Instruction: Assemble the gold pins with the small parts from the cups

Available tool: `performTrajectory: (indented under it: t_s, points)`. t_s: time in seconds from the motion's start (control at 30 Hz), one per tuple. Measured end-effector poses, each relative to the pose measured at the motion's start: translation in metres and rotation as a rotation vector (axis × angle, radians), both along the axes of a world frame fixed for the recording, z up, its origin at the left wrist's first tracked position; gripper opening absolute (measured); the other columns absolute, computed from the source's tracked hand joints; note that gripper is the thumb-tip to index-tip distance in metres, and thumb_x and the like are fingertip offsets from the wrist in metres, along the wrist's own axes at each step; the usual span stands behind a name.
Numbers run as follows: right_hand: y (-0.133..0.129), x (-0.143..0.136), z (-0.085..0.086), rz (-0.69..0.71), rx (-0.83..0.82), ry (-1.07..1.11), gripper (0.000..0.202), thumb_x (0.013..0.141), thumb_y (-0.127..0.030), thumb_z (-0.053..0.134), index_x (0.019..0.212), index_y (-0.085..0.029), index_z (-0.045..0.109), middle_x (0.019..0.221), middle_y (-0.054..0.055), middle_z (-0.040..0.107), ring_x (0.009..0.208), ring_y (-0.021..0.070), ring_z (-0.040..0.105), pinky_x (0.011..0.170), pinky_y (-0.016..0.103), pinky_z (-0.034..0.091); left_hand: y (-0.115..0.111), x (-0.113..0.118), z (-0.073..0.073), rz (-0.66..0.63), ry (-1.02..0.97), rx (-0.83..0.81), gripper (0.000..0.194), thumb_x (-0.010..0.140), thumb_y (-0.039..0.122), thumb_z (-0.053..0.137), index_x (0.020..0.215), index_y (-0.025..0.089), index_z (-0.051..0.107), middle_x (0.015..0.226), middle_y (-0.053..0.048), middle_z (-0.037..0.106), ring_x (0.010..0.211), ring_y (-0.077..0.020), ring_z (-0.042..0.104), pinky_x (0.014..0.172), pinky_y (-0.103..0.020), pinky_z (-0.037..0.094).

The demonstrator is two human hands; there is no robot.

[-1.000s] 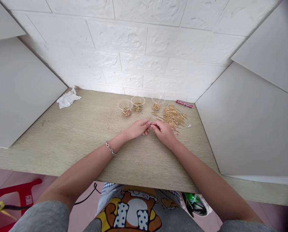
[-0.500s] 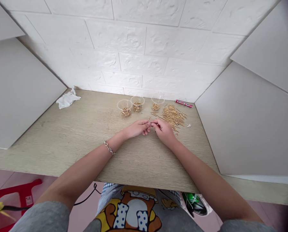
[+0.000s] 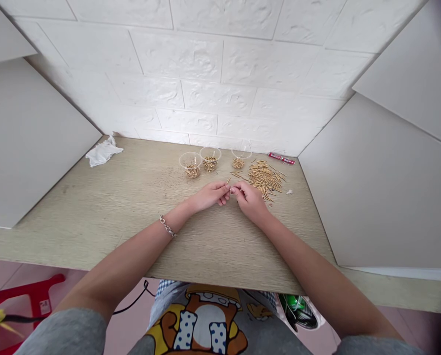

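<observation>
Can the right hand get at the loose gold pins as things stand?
Probably yes: the right hand is right beside the gold pins, with nothing visible between, though it is close up to the left hand.

One camera, worn on the head, looks forward and down from above the near edge of the surface, over the shirt, past the left hand and right hand at mid-view, to the far wall, taking in panels at left and right.
</observation>
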State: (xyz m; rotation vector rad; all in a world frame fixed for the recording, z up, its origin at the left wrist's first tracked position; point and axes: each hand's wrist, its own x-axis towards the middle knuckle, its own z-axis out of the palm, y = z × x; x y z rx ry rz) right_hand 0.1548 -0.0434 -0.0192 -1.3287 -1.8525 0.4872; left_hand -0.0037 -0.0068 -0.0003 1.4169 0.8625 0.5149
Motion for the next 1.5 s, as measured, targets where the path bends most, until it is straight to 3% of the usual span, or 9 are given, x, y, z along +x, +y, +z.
performTrajectory:
  t_s: [0.27,0.5,0.67,0.83,0.97,1.07,1.33,1.5]
  points:
    - [0.0000,0.0007,0.0016,-0.054,-0.041,-0.041,0.032,0.087,-0.037,0.038,0.061,-0.021,0.047,0.053,-0.001,0.049,0.051,0.0130,0.045,0.053,0.026,0.033,-0.0016,0.0007,0.0005,0.038,0.011,0.004,0.037,0.083,0.046,0.046,0.064,0.015,0.048,0.056,0.002,0.051,0.050,-0.0066,0.048,0.053,-0.022,0.041]
    - [0.0025,0.0032,0.0014,0.035,-0.120,-0.078,0.041,0.087,-0.043,0.038,0.057,-0.019,0.052,0.049,-0.001,0.048,0.049,0.0123,0.043,0.050,0.026,0.029,-0.0018,0.0019,0.0019,0.096,0.004,-0.041,0.035,0.086,0.041,0.045,0.065,0.013,0.049,0.056,0.002,0.051,0.048,-0.0059,0.048,0.051,-0.020,0.041]
    - [0.0034,0.0013,0.0026,-0.044,-0.113,-0.036,0.034,0.085,-0.041,0.041,0.059,-0.020,0.042,0.051,-0.003,0.043,0.051,0.0119,0.040,0.051,0.025,0.028,-0.0012,0.0030,0.0021,0.193,-0.074,-0.091,0.028,0.087,0.033,0.044,0.067,0.013,0.048,0.060,0.002,0.051,0.049,-0.0051,0.048,0.051,-0.019,0.042]
    - [0.0040,-0.0004,0.0035,-0.038,-0.150,-0.020,0.021,0.079,-0.034,0.051,0.065,-0.019,0.048,0.056,-0.004,0.048,0.053,0.0111,0.042,0.052,0.024,0.030,0.0005,0.0031,0.0000,0.259,-0.166,-0.135,0.018,0.084,0.028,0.048,0.073,0.014,0.047,0.068,0.001,0.054,0.050,-0.0041,0.049,0.049,-0.017,0.041]
    - [0.0046,0.0002,0.0012,0.002,-0.168,-0.004,0.007,0.074,-0.026,0.057,0.073,-0.019,0.058,0.065,-0.003,0.058,0.053,0.0102,0.046,0.055,0.024,0.033,0.0016,0.0031,-0.0020,0.241,-0.168,-0.152,0.016,0.082,0.026,0.049,0.072,0.014,0.046,0.069,0.001,0.054,0.050,-0.0041,0.050,0.050,-0.017,0.042]
    - [0.0046,0.0010,0.0004,0.026,-0.151,0.025,0.008,0.075,-0.026,0.057,0.076,-0.020,0.062,0.068,-0.001,0.062,0.055,0.0109,0.048,0.056,0.024,0.035,0.0019,0.0026,-0.0029,0.225,-0.158,-0.146,0.014,0.082,0.025,0.049,0.072,0.014,0.047,0.068,0.001,0.055,0.051,-0.0044,0.050,0.052,-0.018,0.042]
    - [0.0019,0.0009,0.0044,-0.059,-0.131,0.070,0.036,0.087,-0.039,0.040,0.056,-0.021,0.042,0.047,-0.003,0.044,0.048,0.0124,0.043,0.052,0.026,0.033,-0.0001,0.0022,0.0006,0.188,-0.081,-0.119,0.013,0.081,0.023,0.048,0.072,0.014,0.048,0.068,0.001,0.055,0.054,-0.0046,0.050,0.056,-0.019,0.043]
    - [0.0036,0.0011,0.0005,-0.052,-0.107,0.094,0.023,0.083,-0.036,0.046,0.066,-0.020,0.049,0.055,-0.003,0.051,0.050,0.0120,0.045,0.053,0.025,0.035,-0.0009,0.0016,0.0016,0.143,-0.047,-0.100,0.016,0.081,0.026,0.048,0.072,0.014,0.049,0.068,0.001,0.055,0.056,-0.0047,0.050,0.059,-0.020,0.043]
